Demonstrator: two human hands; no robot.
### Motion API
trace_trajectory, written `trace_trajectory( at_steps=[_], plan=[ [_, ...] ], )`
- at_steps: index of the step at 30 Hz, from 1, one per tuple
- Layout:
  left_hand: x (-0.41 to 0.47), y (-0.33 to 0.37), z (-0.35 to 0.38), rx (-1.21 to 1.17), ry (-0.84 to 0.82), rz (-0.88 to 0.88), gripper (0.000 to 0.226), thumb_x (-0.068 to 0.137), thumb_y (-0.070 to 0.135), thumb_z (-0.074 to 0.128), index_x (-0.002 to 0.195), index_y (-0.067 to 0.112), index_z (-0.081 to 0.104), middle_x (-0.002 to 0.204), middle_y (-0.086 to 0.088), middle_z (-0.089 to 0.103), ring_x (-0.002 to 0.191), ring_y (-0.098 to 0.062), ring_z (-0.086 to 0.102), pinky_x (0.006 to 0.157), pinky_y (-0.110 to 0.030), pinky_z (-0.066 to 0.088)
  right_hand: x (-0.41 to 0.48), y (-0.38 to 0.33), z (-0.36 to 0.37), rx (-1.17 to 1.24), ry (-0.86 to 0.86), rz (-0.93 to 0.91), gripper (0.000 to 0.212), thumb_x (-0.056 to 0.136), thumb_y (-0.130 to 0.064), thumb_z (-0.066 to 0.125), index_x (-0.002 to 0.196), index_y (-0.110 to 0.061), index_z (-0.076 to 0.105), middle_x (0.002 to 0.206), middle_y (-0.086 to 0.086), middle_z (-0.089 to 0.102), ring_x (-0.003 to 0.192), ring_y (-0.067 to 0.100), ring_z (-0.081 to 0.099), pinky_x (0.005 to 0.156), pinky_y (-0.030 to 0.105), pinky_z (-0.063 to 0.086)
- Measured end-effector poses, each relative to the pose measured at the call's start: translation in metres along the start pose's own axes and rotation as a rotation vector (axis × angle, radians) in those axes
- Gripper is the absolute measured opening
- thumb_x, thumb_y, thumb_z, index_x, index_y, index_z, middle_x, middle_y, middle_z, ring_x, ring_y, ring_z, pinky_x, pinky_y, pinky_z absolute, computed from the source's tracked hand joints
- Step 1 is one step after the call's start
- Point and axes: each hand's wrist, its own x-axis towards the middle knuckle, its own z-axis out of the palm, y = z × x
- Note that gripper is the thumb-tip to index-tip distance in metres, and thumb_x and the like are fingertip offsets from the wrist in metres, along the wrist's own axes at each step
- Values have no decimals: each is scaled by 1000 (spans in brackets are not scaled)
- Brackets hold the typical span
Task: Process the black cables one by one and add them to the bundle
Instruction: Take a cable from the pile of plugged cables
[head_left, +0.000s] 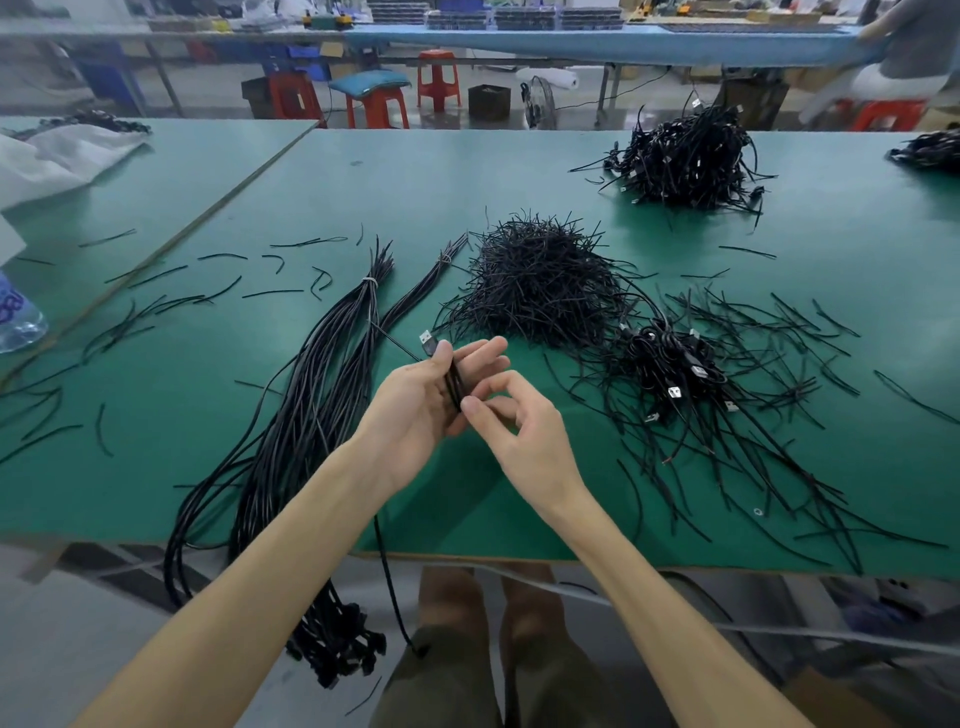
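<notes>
Left hand (421, 395) grips one folded black USB cable (454, 382); right hand (519, 421) pinches its lower end. Tied bundle of long black cables (322, 395) lies left of hands. Heap of coiled black cables (670, 364) to their right remains, so roughly midway.

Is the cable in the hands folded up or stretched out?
Folded: the left hand grips several strands of the cable side by side, its plug poking out on top.

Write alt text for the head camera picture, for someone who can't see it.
The left hand grips a folded black cable with a USB plug while the right hand pinches its lower end, above a green table. A tied cable bundle lies to the left, a pile of short black strands beyond.
</notes>
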Motion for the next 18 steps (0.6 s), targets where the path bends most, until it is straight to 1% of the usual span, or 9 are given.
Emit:
trace_trajectory(
  at_steps=[2, 4, 6, 8, 10, 12, 15, 16, 18],
  plan=[
    [0, 1, -2, -95, 12, -26, 43, 109, 41, 36, 119, 24, 74, 128, 2, 72, 105, -9, 68, 80, -29, 42, 0, -1, 0, 12, -8, 3, 10, 101, -27, 63, 97, -17, 62, 77, -5, 77, 78, 10, 71, 83, 33, 53],
    [2, 6, -2, -297, 57, -3, 38, 109, 34, 40, 110, 17, 75, 111, 0, 76, 103, -14, 71, 81, -29, 53, 0, -1, 0, 35, -25, 13, 12, 102, -28, 61, 97, -19, 65, 79, -4, 77, 83, 17, 73, 89, 44, 54],
    [1, 16, -2, -474, 93, 64, 30, 108, 25, 44, 105, 10, 69, 87, 3, 73, 85, -16, 73, 73, -29, 58, -1, -2, 1, 36, -49, 28, 15, 103, -30, 59, 95, -19, 66, 80, -4, 78, 84, 23, 73, 89, 52, 53],
    [-2, 29, -3, -497, 69, 109, 20, 106, 20, 45, 102, 12, 63, 69, 10, 61, 60, -10, 57, 62, -24, 51, -1, -2, 1, 21, -64, 36, 18, 103, -30, 59, 93, -19, 68, 80, -4, 77, 84, 22, 73, 90, 52, 53],
    [-7, 39, -6, -436, -25, 108, 23, 106, 21, 46, 92, 15, 63, 56, 13, 44, 49, -8, 34, 54, -20, 36, 0, -2, 1, -2, -71, 33, 19, 102, -31, 61, 92, -18, 70, 81, -4, 77, 85, 14, 73, 91, 45, 54],
    [-16, 48, -10, -246, -146, 89, 31, 106, 26, 45, 82, 17, 62, 50, 12, 30, 48, -9, 23, 52, -23, 25, 0, -1, 0, -40, -83, 33, 21, 101, -35, 62, 91, -18, 72, 81, -6, 76, 84, 9, 71, 89, 34, 54],
    [-29, 55, -16, 379, -287, 78, 35, 103, 31, 48, 73, 20, 61, 50, 9, 27, 49, -13, 21, 55, -31, 17, 0, -1, 1, -67, -104, 36, 21, 97, -35, 68, 89, -17, 74, 79, -5, 72, 78, 7, 65, 76, 19, 48],
    [-33, 57, -14, 596, -323, 53, 36, 103, 31, 49, 72, 18, 63, 51, 3, 29, 49, -14, 23, 55, -32, 18, 0, 0, 1, -67, -106, 25, 19, 97, -30, 69, 86, -15, 74, 79, -3, 71, 77, 9, 63, 74, 19, 47],
    [-39, 55, -8, 934, -382, -16, 38, 105, 29, 51, 74, 11, 65, 56, -7, 33, 50, -15, 27, 52, -27, 21, 1, 2, 2, -96, -130, -5, 16, 95, -15, 69, 80, -12, 75, 81, 4, 70, 79, 18, 62, 75, 31, 49]
  ],
)
